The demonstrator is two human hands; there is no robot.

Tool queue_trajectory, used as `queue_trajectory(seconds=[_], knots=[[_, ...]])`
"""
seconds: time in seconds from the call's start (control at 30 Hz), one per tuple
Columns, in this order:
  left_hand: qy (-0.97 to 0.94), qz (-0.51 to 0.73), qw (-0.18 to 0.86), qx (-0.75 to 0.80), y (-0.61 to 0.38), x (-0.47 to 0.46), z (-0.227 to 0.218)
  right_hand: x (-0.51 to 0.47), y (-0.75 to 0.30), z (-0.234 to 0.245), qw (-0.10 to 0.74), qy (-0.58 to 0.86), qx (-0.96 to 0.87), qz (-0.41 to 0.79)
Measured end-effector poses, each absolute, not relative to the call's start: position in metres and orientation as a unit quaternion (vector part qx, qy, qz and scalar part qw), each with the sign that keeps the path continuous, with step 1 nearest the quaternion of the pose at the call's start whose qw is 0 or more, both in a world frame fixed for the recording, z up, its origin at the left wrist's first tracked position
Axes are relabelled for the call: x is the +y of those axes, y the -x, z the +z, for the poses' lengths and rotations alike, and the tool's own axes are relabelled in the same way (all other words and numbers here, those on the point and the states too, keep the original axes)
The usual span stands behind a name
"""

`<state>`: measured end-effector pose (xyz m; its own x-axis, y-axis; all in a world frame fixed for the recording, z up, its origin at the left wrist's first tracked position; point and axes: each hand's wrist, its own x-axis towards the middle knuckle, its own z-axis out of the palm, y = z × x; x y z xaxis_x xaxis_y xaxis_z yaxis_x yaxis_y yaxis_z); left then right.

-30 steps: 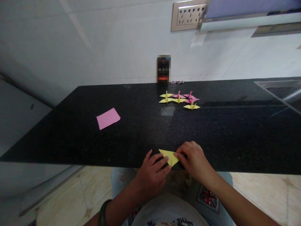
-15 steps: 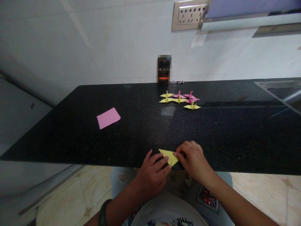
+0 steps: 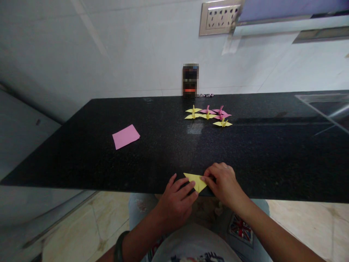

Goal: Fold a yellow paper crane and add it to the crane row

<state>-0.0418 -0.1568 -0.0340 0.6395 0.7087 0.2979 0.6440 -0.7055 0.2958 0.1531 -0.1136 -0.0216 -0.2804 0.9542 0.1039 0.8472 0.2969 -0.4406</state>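
A yellow sheet of origami paper (image 3: 198, 182), folded to a triangle, lies at the front edge of the black countertop (image 3: 163, 153). My left hand (image 3: 178, 200) rests on its left part with fingers stretched out and spread. On the other side, my right hand (image 3: 222, 183) pinches the paper's right corner between thumb and fingers, hiding that corner. Further back stand several folded paper cranes, among them a yellow crane (image 3: 223, 123) and a pink crane (image 3: 208, 110). To the left lies some pink paper (image 3: 125, 137), flat on the counter.
A dark, pixelated upright object (image 3: 190, 80) leans at the wall, with a beaded string (image 3: 205, 95) beside it. The sink's edge (image 3: 324, 112) lies at the far right. A wall socket (image 3: 222, 17) is above the counter.
Almost nothing differs. Both hands stay in place on the yellow paper, with at most a tiny shift of it to the left.
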Motion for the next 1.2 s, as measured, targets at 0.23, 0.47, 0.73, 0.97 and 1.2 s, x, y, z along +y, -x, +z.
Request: queue_trajectory(seconds=[0.23,0.47,0.73,0.97,1.2], knots=[[-0.900,0.206,0.091,0.374,0.038,-0.154,-0.026,-0.112,-0.153,-0.023,0.178,0.572,-0.788,0.142],[-0.907,0.174,0.050,0.380,0.027,-0.152,-0.028,-0.113,-0.153,-0.023,0.178,0.571,-0.789,0.138],[-0.903,0.196,0.015,0.382,0.026,-0.154,-0.040,-0.113,-0.153,-0.021,0.180,0.569,-0.790,0.139],[-0.904,0.204,0.007,0.376,0.027,-0.154,-0.038,-0.114,-0.153,-0.021,0.182,0.571,-0.789,0.137],[-0.907,0.207,0.006,0.367,0.032,-0.155,-0.040,-0.114,-0.153,-0.022,0.187,0.569,-0.789,0.136]])
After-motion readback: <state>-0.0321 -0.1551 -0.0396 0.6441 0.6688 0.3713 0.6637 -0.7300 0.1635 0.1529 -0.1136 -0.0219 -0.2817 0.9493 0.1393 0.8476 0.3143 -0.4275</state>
